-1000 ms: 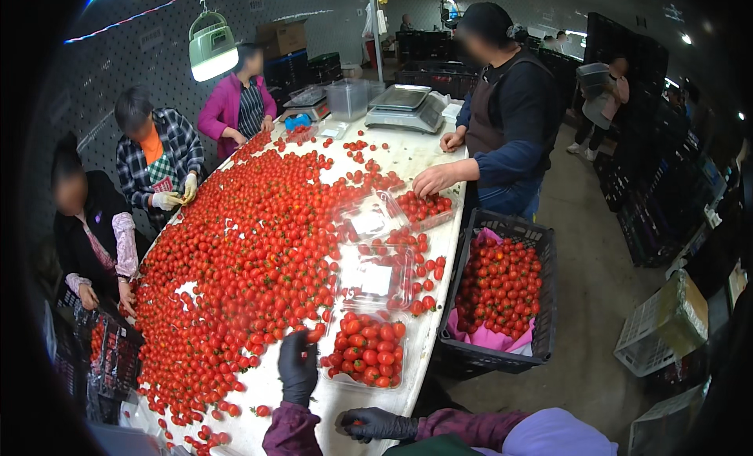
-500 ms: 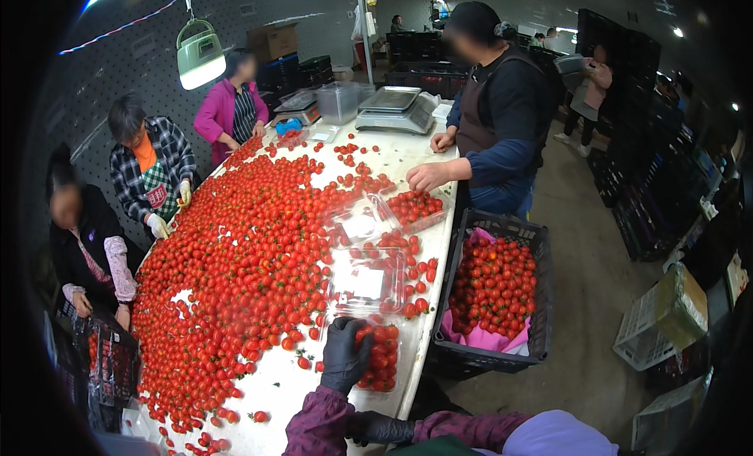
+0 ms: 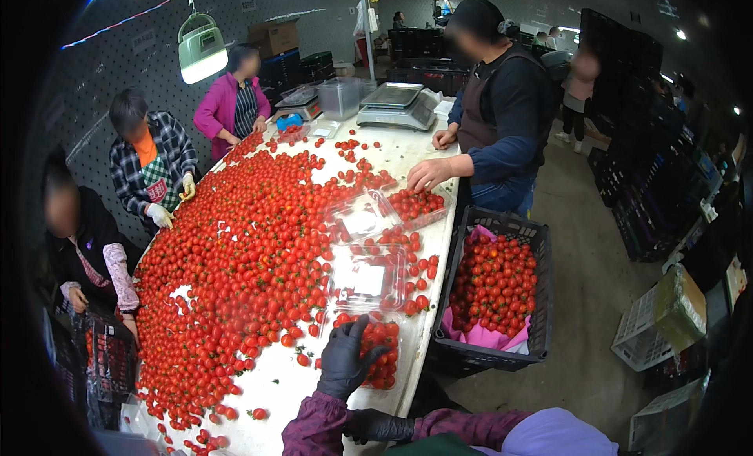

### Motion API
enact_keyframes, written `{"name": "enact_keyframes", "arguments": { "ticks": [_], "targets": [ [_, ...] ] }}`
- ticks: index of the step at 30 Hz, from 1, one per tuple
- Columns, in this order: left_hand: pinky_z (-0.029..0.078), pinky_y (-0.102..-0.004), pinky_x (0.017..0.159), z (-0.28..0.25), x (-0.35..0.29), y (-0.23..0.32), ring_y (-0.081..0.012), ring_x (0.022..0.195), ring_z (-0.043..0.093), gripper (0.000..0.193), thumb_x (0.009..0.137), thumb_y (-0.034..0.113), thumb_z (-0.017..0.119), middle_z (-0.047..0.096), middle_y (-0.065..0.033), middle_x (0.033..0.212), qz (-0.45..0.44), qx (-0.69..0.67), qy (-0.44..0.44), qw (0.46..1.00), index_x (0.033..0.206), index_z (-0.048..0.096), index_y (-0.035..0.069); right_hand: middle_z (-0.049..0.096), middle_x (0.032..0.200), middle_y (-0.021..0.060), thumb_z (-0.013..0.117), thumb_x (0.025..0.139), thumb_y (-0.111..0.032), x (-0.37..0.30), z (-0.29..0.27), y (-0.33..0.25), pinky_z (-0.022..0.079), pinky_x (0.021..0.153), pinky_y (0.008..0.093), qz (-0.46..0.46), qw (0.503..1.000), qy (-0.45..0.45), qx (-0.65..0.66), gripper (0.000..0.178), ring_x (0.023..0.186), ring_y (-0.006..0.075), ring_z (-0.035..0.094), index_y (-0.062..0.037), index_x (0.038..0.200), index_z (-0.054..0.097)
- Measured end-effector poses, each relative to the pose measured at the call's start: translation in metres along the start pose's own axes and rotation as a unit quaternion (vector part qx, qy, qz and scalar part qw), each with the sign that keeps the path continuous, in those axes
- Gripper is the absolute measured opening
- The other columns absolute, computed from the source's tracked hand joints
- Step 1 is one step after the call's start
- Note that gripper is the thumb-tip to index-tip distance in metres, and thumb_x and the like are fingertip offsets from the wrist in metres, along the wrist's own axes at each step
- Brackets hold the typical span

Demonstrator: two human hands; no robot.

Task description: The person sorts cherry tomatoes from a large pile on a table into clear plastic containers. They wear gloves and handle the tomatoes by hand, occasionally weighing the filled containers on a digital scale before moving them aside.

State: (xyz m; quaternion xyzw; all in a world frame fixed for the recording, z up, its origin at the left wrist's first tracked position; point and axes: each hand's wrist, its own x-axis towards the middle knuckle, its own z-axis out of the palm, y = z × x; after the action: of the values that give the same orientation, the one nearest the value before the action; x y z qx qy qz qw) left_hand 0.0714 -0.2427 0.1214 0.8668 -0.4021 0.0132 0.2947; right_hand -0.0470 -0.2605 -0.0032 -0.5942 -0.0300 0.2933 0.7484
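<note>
My left hand, in a black glove, is at the left side of a clear plastic clamshell filled with red cherry tomatoes. Its thumb and forefinger stand apart over the fruit, and I see nothing between them. Lower down, my right hand, also black-gloved, lies across by my left sleeve at the table's near edge; how its fingers are set is unclear. A lidded clear clamshell sits just beyond the filled one. Left of it spreads a broad heap of cherry tomatoes.
A black crate of tomatoes lined with pink cloth stands right of the white table. Across from me, a co-worker's hand reaches into another clamshell. Scales stand at the far end; several people work along the left side.
My left hand has drawn slightly left off the tomatoes, and its thumb and forefinger are spread wider. My right hand has barely moved.
</note>
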Motion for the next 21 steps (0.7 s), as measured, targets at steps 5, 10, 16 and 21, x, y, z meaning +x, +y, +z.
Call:
{"name": "enact_keyframes", "arguments": {
  "ticks": [5,10,16,21],
  "targets": [
    [0.047,-0.0418,0.069,0.004,-0.017,-0.006,-0.0333,0.09,0.054,0.034,0.075,0.023,0.066,0.055,-0.0127,0.096,-0.031,0.075,-0.124,0.989,0.105,0.057,0.011,0.054,0.073,0.0014,0.054,0.089,-0.027,-0.007,0.001,0.001,0.047,0.053,0.0239,-0.061,0.997,0.01,0.038,0.024,0.058,0.0092,0.053,-0.0042,0.097,0.055],
    [0.046,-0.0426,0.07,0.013,-0.03,-0.007,-0.0344,0.087,0.052,0.029,0.071,0.013,0.062,0.053,-0.0141,0.094,0.024,0.099,-0.141,0.985,0.099,0.056,0.008,0.055,0.073,0.002,0.053,0.089,-0.026,-0.005,0.008,0.0,0.048,0.053,0.0243,-0.038,0.999,-0.004,0.031,0.024,0.059,0.0097,0.054,-0.0039,0.097,0.055],
    [0.044,-0.0414,0.079,0.024,-0.033,0.005,-0.0345,0.093,0.051,0.037,0.07,0.009,0.06,0.054,-0.0146,0.098,0.057,0.065,-0.193,0.977,0.106,0.056,0.005,0.056,0.074,0.0027,0.053,0.088,-0.025,-0.011,0.002,0.0,0.049,0.054,0.0249,-0.03,0.999,0.02,0.034,0.023,0.059,0.0104,0.056,-0.0036,0.097,0.056],
    [0.043,-0.043,0.078,0.02,-0.041,-0.004,-0.0353,0.088,0.053,0.04,0.071,0.004,0.056,0.059,-0.0136,0.091,0.106,0.003,-0.152,0.983,0.111,0.056,0.008,0.057,0.074,0.0033,0.053,0.088,-0.024,-0.007,0.002,-0.008,0.05,0.054,0.0253,-0.04,0.999,0.024,0.024,0.023,0.059,0.0109,0.057,-0.0033,0.097,0.056]
  ]
}}
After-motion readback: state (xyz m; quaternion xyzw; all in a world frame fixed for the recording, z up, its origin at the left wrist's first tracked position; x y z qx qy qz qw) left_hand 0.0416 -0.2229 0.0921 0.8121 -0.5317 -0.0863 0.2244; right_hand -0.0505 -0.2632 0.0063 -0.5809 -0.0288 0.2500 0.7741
